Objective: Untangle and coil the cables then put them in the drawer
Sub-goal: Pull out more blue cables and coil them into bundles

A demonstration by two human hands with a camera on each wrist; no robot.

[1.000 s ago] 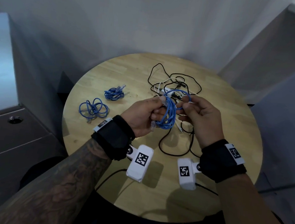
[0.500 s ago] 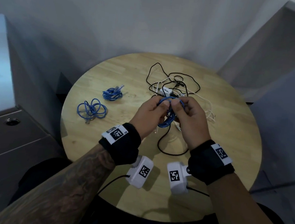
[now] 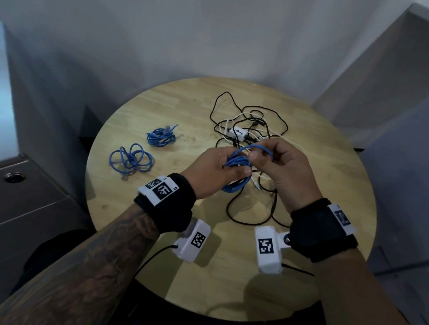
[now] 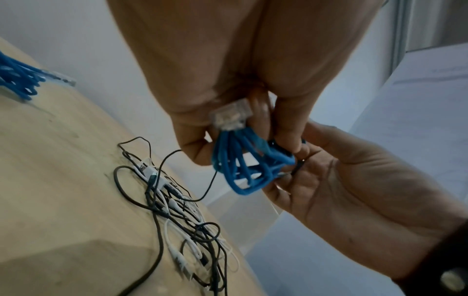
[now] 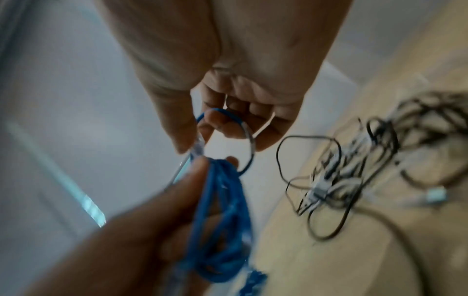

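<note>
**One blue cable in hand, two more coiled on the bench**

One blue cable, bunched into several loops with a clear plug, hangs above the middle of the round wooden bench. The left hand has its grip clamped round the bundle; the right hand pinches the cable's upper loop. Two other blue cables lie at 9 o'clock: one tight coil, one loose coil. A black-and-white tangle lies towards 12 o'clock.
</note>
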